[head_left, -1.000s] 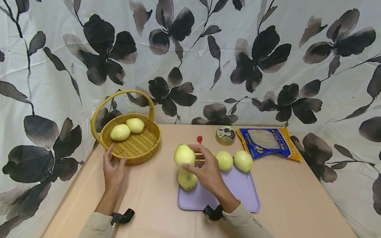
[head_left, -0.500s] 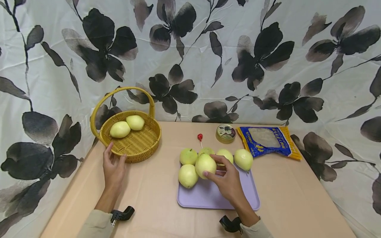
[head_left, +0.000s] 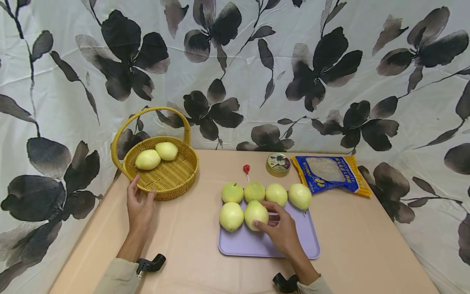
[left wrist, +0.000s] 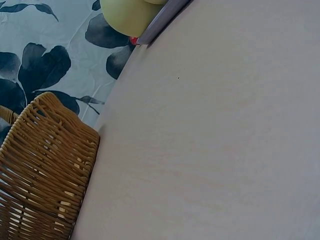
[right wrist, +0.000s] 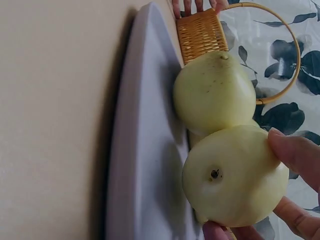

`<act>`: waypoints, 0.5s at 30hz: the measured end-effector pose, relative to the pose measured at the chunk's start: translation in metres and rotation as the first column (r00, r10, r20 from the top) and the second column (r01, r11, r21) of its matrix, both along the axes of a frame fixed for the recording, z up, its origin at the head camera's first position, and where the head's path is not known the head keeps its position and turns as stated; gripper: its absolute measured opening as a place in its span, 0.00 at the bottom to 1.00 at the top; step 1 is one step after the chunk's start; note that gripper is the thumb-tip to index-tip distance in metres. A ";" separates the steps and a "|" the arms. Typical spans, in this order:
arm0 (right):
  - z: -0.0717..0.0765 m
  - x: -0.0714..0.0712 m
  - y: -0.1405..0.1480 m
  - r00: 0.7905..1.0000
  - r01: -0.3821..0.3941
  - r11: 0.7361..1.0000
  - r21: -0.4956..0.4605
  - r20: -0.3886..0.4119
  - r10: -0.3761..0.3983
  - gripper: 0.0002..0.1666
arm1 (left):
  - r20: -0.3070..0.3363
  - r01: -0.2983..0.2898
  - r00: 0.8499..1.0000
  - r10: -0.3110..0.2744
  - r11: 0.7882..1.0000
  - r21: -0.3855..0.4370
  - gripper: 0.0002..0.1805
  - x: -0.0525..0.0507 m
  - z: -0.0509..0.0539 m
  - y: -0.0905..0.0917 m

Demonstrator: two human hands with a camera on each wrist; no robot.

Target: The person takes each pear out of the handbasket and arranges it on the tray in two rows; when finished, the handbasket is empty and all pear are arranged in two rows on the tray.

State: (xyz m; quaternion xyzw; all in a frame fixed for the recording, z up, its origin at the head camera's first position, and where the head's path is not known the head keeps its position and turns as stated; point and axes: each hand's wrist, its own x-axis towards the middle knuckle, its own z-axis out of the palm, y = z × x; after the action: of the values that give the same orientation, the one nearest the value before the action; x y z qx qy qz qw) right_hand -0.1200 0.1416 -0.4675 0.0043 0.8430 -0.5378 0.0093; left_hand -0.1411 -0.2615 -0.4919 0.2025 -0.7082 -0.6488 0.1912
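In the head view my right hand (head_left: 282, 228) holds a pale yellow-green pear (head_left: 256, 215) between thumb and fingers, over the lilac tray (head_left: 257, 247). The right wrist view shows this pear (right wrist: 235, 175) with its dark blossom end facing out, close against another pear (right wrist: 215, 92). Several more pears are grouped on the tray, including one (head_left: 231, 217) just left of the held one. My left hand (head_left: 141, 208) touches the near left side of a yellow wicker basket (head_left: 176, 190), its fingers spread along the wall. Two pears (head_left: 148, 159) lie in the basket.
Behind the tray are a red-headed lollipop (head_left: 247, 168) and a round tin (head_left: 278, 164). A blue and yellow packet (head_left: 330, 174) lies at the back right. The basket's tall handle (head_left: 150, 110) arches upward. A floral cloth (head_left: 257, 73) hangs behind the table.
My right hand has moved the pear right and down, from above the tray's left pears to beside the near-left pear. The left hand stays at the basket.
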 end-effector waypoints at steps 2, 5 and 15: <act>-0.003 0.000 0.000 1.000 -0.005 1.000 0.006 0.003 0.005 0.36 | 0.001 0.000 1.000 0.000 1.000 0.005 0.40 0.000 0.000 0.000; -0.005 0.000 -0.001 1.000 -0.007 1.000 0.021 0.006 0.007 0.36 | -0.005 0.004 1.000 -0.004 1.000 0.020 0.41 0.000 0.000 -0.001; -0.010 -0.002 0.002 1.000 -0.017 0.999 0.049 0.000 0.017 0.36 | -0.028 0.014 1.000 -0.013 0.999 0.047 0.42 -0.002 -0.001 -0.002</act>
State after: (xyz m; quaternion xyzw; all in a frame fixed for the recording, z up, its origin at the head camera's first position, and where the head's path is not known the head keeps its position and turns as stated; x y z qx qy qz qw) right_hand -0.1223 0.1432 -0.4777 -0.0028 0.8561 -0.5167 0.0137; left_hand -0.1432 -0.2631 -0.4926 0.1932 -0.6912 -0.6694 0.1918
